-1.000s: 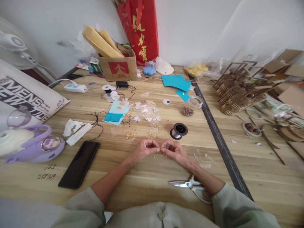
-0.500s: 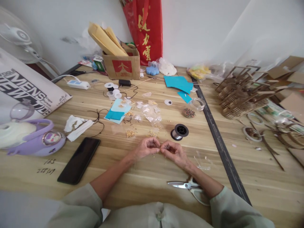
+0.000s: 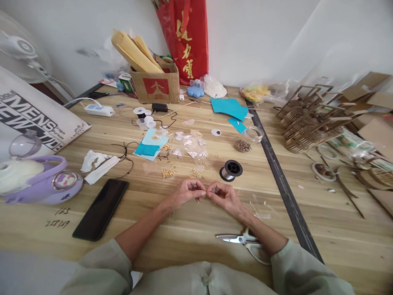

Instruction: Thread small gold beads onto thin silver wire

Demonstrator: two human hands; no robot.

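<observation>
Close together above the tabletop, my left hand (image 3: 188, 191) and my right hand (image 3: 223, 195) are both closed in a pinch, fingertips nearly touching. Between them runs what looks like a fine clear thread, barely visible. Tiny gold beads (image 3: 198, 201) show just below the left fingertips. Beyond my hands lie small heaps of gold beads (image 3: 168, 173) on clear plastic, and a black spool of clear thread (image 3: 231, 170) stands behind my right hand. Scissors (image 3: 238, 239) rest partly beneath my right forearm.
A black phone (image 3: 100, 209) lies left of my left forearm. Behind are blue sheets (image 3: 229, 107), bags of silvery beads (image 3: 194, 146), a dish of mixed beads (image 3: 243, 145) and a cardboard box (image 3: 158, 87). Woven baskets (image 3: 307, 119) stand at right, a purple bottle (image 3: 46, 180) at left.
Both hands keep their pinch in almost the same place, with slight finger movement. The small gold beads hang a little differently under the left fingertips. The whole view has shifted slightly.
</observation>
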